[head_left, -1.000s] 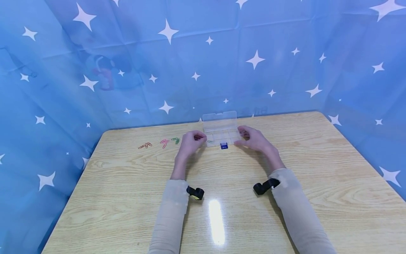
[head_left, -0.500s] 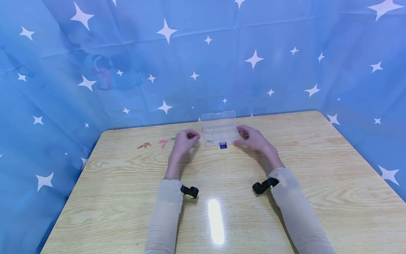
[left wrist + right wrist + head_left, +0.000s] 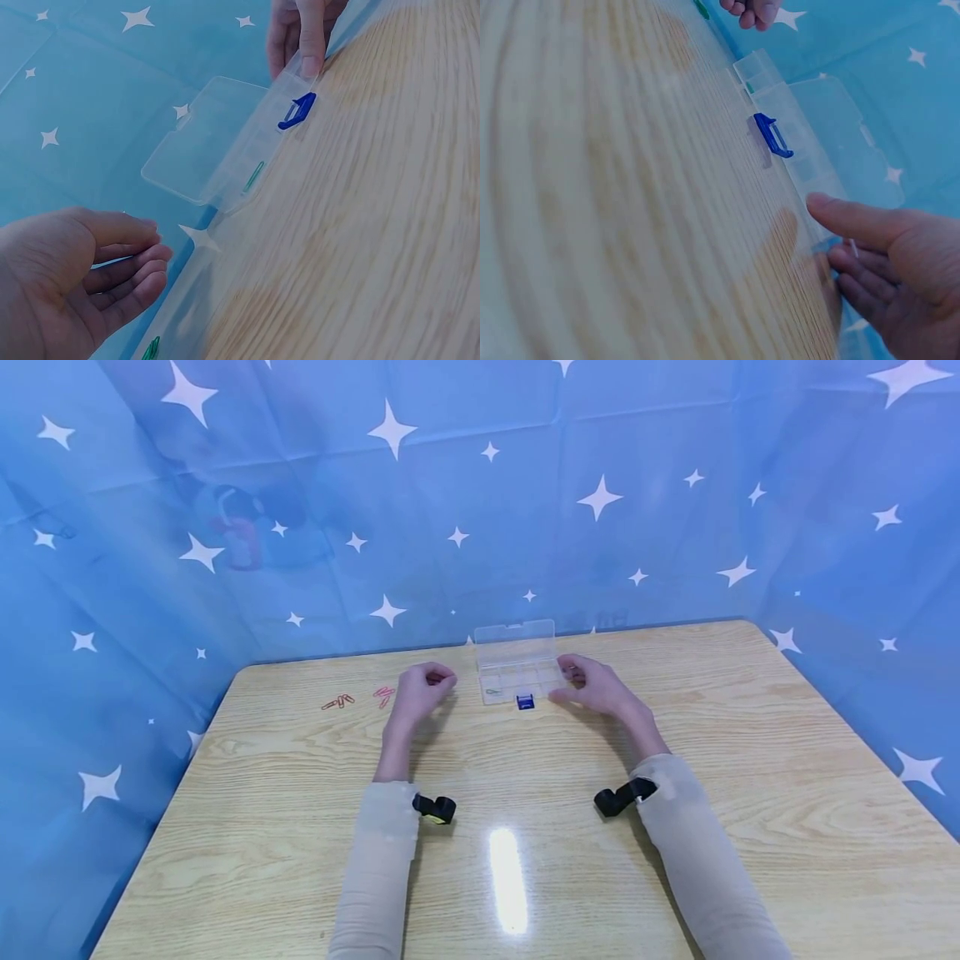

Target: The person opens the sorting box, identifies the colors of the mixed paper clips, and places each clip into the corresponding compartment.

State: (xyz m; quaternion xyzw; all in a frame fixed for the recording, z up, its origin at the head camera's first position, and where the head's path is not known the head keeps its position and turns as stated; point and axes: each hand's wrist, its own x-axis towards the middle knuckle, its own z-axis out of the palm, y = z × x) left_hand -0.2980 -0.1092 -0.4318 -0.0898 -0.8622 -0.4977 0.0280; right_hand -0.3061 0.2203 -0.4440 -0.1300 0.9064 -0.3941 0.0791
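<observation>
A clear plastic compartment box (image 3: pixel 517 679) stands at the table's far side with its lid up against the backdrop. One green paper clip (image 3: pixel 254 177) lies in its left end compartment, and a blue latch (image 3: pixel 525 702) hangs at its front edge. My right hand (image 3: pixel 600 685) holds the box's right end between thumb and fingers. To the left of the box, my left hand (image 3: pixel 422 692) is above the table, fingers loosely bent and nothing between the fingertips. Green paper clips (image 3: pixel 152 349) lie below it in the left wrist view; in the head view the hand hides them.
Left of my left hand lie pink paper clips (image 3: pixel 384 695), and farther left red paper clips (image 3: pixel 339 702). A blue curtain with white stars (image 3: pixel 480 493) hangs behind the wooden table (image 3: pixel 262 827).
My left hand has moved left, away from the box, and now covers the green paper clips in the head view. The right hand stays on the box.
</observation>
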